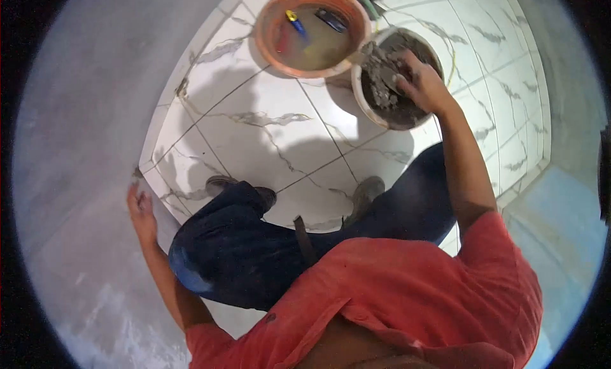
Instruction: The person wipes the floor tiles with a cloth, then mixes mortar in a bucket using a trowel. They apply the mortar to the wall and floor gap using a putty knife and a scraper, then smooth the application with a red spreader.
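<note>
My right hand (417, 82) reaches into a pale-rimmed bucket (365, 105) that holds wet grey mortar (401, 117). Its fingers are curled at the mortar, and what they grip, if anything, is too hidden to make out. Grey lumps lie just left of the fingers. At the left, my left hand (141, 206) is beside the grey wall near the floor's edge, fingers apart and nothing in them. Touching the bucket's left side is an orange tub (270, 57) of murky water, with a blue and yellow tool (296, 25) and a dark object (331, 20) in it.
White marble-patterned tiles (254, 140) cover the floor. A grey wall (83, 146) runs along the left, another stands at the right. My shoes (368, 194) and bent knees are below the containers. A yellow cord (453, 60) curves behind the bucket.
</note>
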`<action>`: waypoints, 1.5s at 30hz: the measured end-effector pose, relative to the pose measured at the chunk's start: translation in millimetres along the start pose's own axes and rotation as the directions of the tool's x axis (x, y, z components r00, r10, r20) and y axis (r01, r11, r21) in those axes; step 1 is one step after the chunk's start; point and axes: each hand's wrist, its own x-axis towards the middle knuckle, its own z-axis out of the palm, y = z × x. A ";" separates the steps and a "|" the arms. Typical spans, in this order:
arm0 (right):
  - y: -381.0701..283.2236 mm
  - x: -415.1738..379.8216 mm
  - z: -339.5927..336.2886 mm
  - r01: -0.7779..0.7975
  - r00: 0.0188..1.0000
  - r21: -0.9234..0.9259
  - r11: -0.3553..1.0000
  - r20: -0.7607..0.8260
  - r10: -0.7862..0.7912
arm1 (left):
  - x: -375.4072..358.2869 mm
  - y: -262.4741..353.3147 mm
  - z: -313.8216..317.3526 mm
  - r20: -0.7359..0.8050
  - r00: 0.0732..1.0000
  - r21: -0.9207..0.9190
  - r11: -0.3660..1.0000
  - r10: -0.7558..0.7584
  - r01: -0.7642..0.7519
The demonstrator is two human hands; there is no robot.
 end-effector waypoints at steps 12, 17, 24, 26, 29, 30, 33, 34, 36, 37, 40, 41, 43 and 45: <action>-180.1 86.6 113.7 -0.086 0.996 0.493 0.866 0.068 0.060 | 152.0 111.1 -164.7 -0.372 0.726 0.040 0.792 0.578 -0.610; -246.6 85.8 154.5 -0.007 0.960 0.304 0.953 -0.263 0.091 | 194.1 97.9 -149.5 -0.135 0.690 -0.651 0.461 0.712 -0.603; -288.9 89.1 126.8 -0.275 0.837 0.564 0.779 -0.259 0.483 | 187.6 178.1 -60.0 -0.099 0.714 -0.855 0.307 0.694 -0.417; -274.5 108.2 134.5 -0.352 0.878 0.511 0.784 -0.110 0.466 | 213.9 157.8 -71.9 -0.230 0.640 -0.764 0.271 0.733 -0.586; -249.4 153.5 195.6 -0.384 0.919 0.438 0.812 0.098 0.382 | 251.6 124.8 -120.2 -0.410 0.356 -0.467 0.142 0.840 -0.873; -244.5 168.2 223.3 -0.407 0.913 0.380 0.831 0.199 0.356 | 256.2 115.7 -145.6 -0.426 0.193 -0.326 0.049 0.884 -0.944; -232.6 212.5 318.7 -0.236 0.972 0.389 0.890 0.117 0.206 | 238.9 111.6 -222.4 -0.433 0.206 0.016 0.236 0.877 -0.972; -224.1 227.2 354.4 -0.163 0.987 0.373 0.913 0.059 0.152 | 240.7 118.2 -248.5 -0.413 0.144 0.115 0.208 0.900 -0.971; -226.7 252.5 397.7 -0.129 0.991 0.363 0.923 0.021 0.131 | 246.2 132.8 -288.1 -0.352 0.010 0.312 0.127 0.936 -0.941; -225.2 261.9 413.4 -0.129 0.992 0.380 0.916 0.035 0.125 | 249.4 136.5 -287.9 -0.320 -0.022 0.356 0.099 0.947 -0.929; -220.4 283.9 439.6 -0.234 0.972 0.472 0.850 0.147 0.185 | 254.8 144.3 -272.4 -0.122 -0.175 0.517 -0.088 0.977 -0.851; -221.9 284.7 443.8 -0.281 0.959 0.536 0.796 0.174 0.222 | 253.9 144.8 -263.6 -0.077 -0.208 0.558 -0.131 0.975 -0.820; -214.0 289.4 457.1 -0.319 0.947 0.535 0.783 0.141 0.289 | 245.3 158.1 -214.7 -0.440 -0.187 0.620 0.147 0.878 -0.771; -210.5 293.7 476.1 -0.236 0.964 0.539 0.809 0.026 0.264 | 253.1 146.9 -253.5 -0.178 -0.235 0.649 -0.065 0.956 -0.758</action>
